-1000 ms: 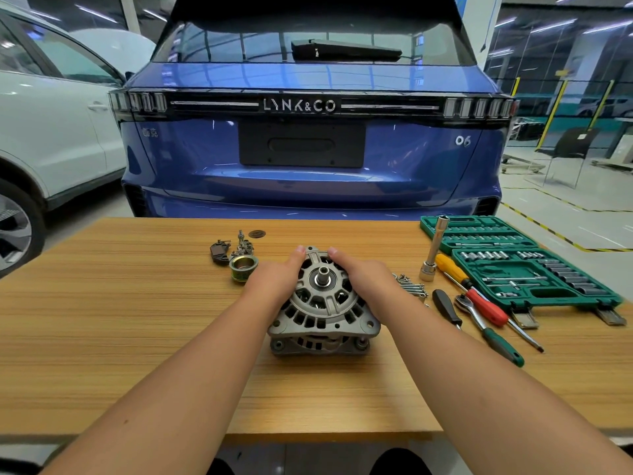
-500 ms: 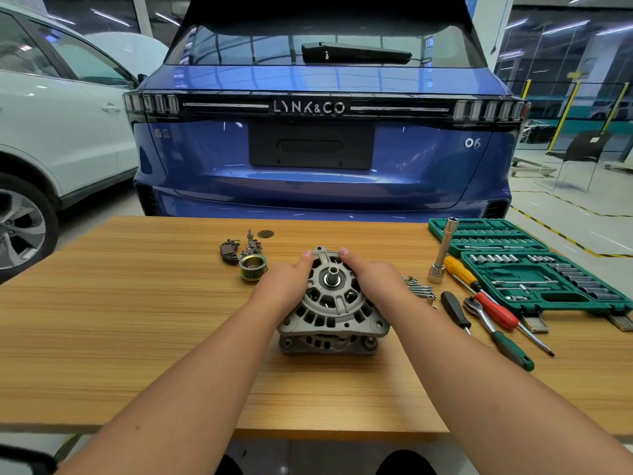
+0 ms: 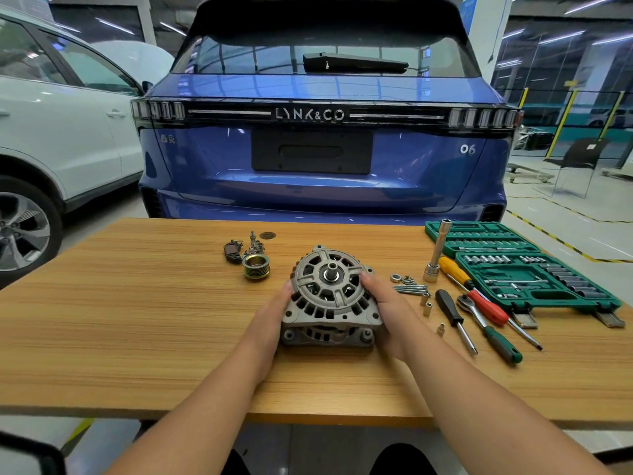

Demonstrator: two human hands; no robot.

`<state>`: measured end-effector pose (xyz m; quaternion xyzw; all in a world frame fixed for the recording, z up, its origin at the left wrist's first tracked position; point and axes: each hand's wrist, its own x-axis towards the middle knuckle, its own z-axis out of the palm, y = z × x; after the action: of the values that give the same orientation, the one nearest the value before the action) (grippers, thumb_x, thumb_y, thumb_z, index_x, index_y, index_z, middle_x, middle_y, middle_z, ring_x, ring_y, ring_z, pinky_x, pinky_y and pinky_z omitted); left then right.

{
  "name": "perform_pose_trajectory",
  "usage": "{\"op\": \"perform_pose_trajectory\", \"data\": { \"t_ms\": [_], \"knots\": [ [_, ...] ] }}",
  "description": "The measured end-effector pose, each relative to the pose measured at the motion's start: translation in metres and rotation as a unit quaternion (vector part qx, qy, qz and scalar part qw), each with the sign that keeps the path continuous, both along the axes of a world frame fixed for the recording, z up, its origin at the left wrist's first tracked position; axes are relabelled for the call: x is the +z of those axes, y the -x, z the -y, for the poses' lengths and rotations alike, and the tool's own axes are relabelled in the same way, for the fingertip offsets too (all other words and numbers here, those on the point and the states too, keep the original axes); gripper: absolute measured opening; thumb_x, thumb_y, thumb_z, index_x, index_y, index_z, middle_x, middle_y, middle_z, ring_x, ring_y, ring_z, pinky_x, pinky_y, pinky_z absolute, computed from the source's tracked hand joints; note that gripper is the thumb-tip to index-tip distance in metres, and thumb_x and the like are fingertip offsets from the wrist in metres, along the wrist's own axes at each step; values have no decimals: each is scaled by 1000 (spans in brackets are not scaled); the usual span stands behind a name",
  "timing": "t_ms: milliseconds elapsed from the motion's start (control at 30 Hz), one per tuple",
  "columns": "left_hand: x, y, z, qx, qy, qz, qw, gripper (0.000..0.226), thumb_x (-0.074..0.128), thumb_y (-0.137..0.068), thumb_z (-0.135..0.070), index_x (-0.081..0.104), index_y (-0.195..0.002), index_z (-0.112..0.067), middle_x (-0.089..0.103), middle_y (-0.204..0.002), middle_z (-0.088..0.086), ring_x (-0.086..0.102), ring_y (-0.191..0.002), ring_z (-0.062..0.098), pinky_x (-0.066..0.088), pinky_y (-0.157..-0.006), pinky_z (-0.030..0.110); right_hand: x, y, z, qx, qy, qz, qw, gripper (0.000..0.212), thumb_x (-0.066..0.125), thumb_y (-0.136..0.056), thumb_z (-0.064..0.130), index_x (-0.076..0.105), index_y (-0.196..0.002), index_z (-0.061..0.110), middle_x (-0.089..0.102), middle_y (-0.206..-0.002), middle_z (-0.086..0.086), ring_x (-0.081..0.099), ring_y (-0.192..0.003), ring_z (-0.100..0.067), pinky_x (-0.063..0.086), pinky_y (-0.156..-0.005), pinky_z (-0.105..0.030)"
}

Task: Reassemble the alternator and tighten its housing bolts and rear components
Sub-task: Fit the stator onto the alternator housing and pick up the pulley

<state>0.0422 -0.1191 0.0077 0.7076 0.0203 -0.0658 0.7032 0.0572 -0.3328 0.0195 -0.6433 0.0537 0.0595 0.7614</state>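
On your left, the table (image 3: pixel 120 320) is bare wood up to the pulley (image 3: pixel 256 265) and the small parts behind it, so your left hand (image 3: pixel 274 317) can pass freely there. On the right, the way is crowded: loose bolts (image 3: pixel 411 289), screwdrivers (image 3: pixel 455 317), a ratchet (image 3: pixel 489 329) and the open socket case (image 3: pixel 534 269) lie close together beside the alternator (image 3: pixel 330 296).

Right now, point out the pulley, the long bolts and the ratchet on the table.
pulley (image 3: pixel 256 265): head view, on its grooved outer wall.
long bolts (image 3: pixel 411 289): head view, mid-shank of the bundle right of the alternator.
ratchet (image 3: pixel 479 317): head view, on the metal shaft between its head and green grip.
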Motion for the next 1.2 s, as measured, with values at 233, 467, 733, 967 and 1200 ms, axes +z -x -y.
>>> {"op": "perform_pose_trajectory", "data": {
  "t_ms": [233, 467, 733, 967, 1200],
  "knots": [
    [-13, 15, -13, -69, -217, 115, 967, 55, 72, -65, -74, 50, -114, -61, 59, -110, -47, 53, -106, -22, 41, -88, 15, -24, 19, -5, -69, -103, 80, 989, 54, 66, -87, 42, 64, -130, 10, 70, -123, -19, 66, -117, -38, 45, -107, -61],
    [-11, -20, -52, -101, -334, 92, 933, 95, 85, -61, -67, 40, -143, -51, 52, -138, -28, 49, -127, 2, 42, -108, 39, -30, 15, -4, -101, -98, 71, 987, 56, 73, -76, 46, 68, -117, 7, 74, -112, -19, 71, -107, -37, 50, -101, -63],
    [-16, -93, -52, 214, -356, 58, 908, 61, 68, -93, -20, 43, -149, -27, 53, -144, 5, 53, -127, 26, 49, -95, 43, -37, 10, -1, -103, -88, 86, 987, 69, 74, -69, 54, 68, -116, 3, 73, -112, -21, 69, -109, -41, 48, -102, -64],
    [-15, -139, -52, 153, -532, 5, 833, 73, 63, -93, -54, 27, -156, -43, 33, -161, 7, 34, -144, 32, 33, -112, 53, -43, 5, 1, -107, -98, 100, 984, 57, 68, -79, 46, 68, -115, 3, 74, -111, -20, 69, -109, -38, 47, -104, -63],
    [-21, -135, -53, 152, -534, 58, 830, 47, 59, -93, -59, 60, -124, -24, 63, -122, 2, 57, -114, 26, 47, -91, 45, -42, 6, -1, -116, -82, 111, 984, 66, 70, -69, 57, 71, -109, 5, 75, -106, -18, 70, -105, -37, 49, -101, -63]
  ]
}}
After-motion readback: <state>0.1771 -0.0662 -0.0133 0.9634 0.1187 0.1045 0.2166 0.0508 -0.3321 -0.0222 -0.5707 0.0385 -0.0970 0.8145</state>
